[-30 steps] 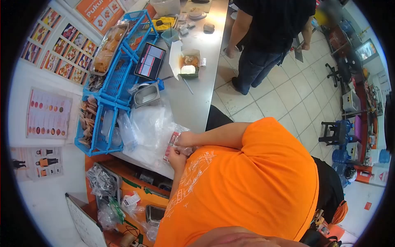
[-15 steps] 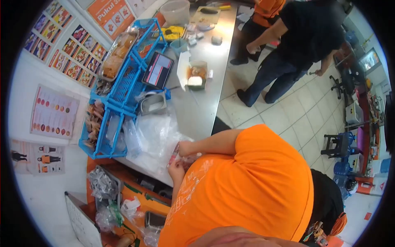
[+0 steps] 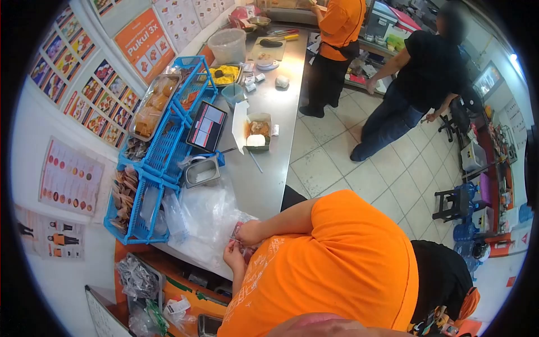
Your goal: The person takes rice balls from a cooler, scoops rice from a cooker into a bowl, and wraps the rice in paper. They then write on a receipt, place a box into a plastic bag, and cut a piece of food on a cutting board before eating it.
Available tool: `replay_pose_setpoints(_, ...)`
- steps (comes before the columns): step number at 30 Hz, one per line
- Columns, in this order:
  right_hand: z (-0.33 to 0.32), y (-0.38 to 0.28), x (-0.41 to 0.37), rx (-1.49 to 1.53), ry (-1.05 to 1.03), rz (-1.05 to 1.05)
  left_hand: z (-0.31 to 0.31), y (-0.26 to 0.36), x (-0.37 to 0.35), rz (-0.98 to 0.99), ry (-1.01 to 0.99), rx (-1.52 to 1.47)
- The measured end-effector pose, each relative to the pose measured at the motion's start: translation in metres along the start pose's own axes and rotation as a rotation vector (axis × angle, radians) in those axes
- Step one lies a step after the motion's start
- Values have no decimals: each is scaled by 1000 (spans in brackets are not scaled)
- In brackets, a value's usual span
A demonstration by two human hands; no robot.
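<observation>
While left hand (image 3: 232,255) and right hand (image 3: 251,231) share one packet (image 3: 238,230), both grips pinch it.

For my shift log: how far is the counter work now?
Done: a filled food box stands open on the steel counter. In hand: left hand and right hand pinch a small red packet. Left: box not closed, clear plastic bags lying loose.

A small red packet (image 3: 238,230) is pinched by the fingers of the right hand (image 3: 251,232) and the left hand (image 3: 232,254); clear plastic bags (image 3: 206,216) are spread just beyond the fingertips on the steel counter (image 3: 272,163); a blue rack (image 3: 147,224) is seen farther past them.
</observation>
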State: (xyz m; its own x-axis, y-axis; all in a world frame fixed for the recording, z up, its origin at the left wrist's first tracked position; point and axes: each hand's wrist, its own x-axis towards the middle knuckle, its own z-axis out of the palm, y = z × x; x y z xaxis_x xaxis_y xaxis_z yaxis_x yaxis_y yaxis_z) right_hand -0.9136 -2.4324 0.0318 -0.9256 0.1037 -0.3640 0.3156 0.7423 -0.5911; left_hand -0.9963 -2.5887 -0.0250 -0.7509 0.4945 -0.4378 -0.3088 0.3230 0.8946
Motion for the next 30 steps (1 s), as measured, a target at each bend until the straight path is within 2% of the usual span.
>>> replay_pose_setpoints(1,3,3,2,11,-19,-58,0,-3,2,-8,-1,-27)
replay_pose_setpoints(5,9,7,14,-139,-52,-51,4,-5,1,78,26,-80)
replay_pose_setpoints(7,14,4,17,-308,-105,-100,6,17,-15,77,13,120)
replay_pose_setpoints(9,11,3,15,-325,-109,-109,0,4,-4,71,-32,113)
replay_pose_setpoints(13,14,0,12,-273,-92,-91,-16,-9,8,63,-185,183)
replay_pose_setpoints(17,3,-4,5,-245,-114,-53,-13,-16,4,182,-127,309)
replay_pose_setpoints(19,-1,-6,3,-259,-133,-36,-9,-15,2,189,-75,179)
replay_pose_setpoints(23,4,-2,3,-237,-92,-94,-10,-19,4,171,-68,137)
replay_pose_setpoints(26,0,-4,-1,-248,-77,-132,-9,-10,0,273,-105,201)
replay_pose_setpoints(28,6,1,0,-220,-47,-132,-10,-3,0,283,-139,400)
replay_pose_setpoints(30,7,-1,2,-226,-56,-106,-6,5,-10,279,-109,336)
